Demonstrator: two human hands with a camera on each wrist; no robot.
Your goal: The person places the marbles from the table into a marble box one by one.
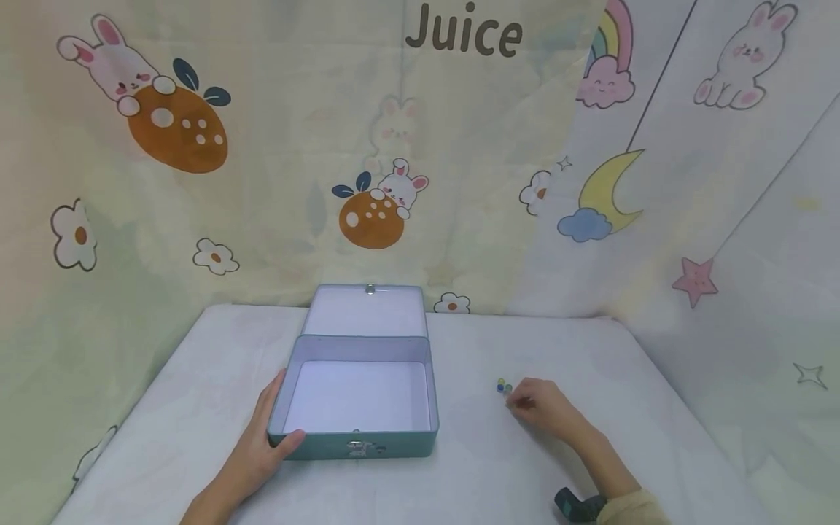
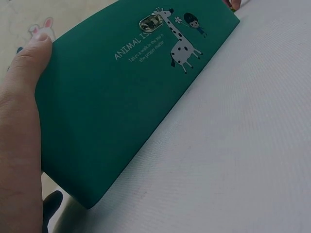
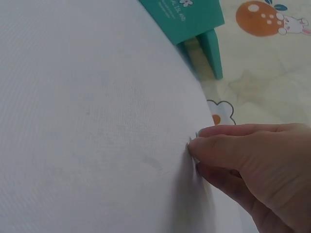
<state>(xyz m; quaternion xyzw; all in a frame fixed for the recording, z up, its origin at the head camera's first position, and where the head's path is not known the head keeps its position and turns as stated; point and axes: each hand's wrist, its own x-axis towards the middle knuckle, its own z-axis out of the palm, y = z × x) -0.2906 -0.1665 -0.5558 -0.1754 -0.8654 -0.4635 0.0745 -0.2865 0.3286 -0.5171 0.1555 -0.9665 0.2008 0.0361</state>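
Observation:
An uncovered green tin box [image 1: 354, 444] with a white interior stands on the table, its hinged lid [image 1: 366, 312] tipped back behind it. My left hand [image 1: 252, 448] grips its near left corner, thumb over the front rim and fingers along the side. In the left wrist view, the box front [image 2: 121, 82] shows a metal clasp [image 2: 151, 22] and a giraffe print. To the right of the box lie several small glass marbles [image 1: 501, 388], green and blue. My right hand [image 1: 547, 410] reaches down to them, fingertips close together at the cluster; whether a marble is between them is hidden.
A white cloth covers the table [image 1: 469, 467]. Behind it hangs a printed fabric backdrop [image 1: 275, 182] with rabbits and flowers. A dark device [image 1: 577, 504] sits at my right wrist by the sleeve [image 1: 633, 509].

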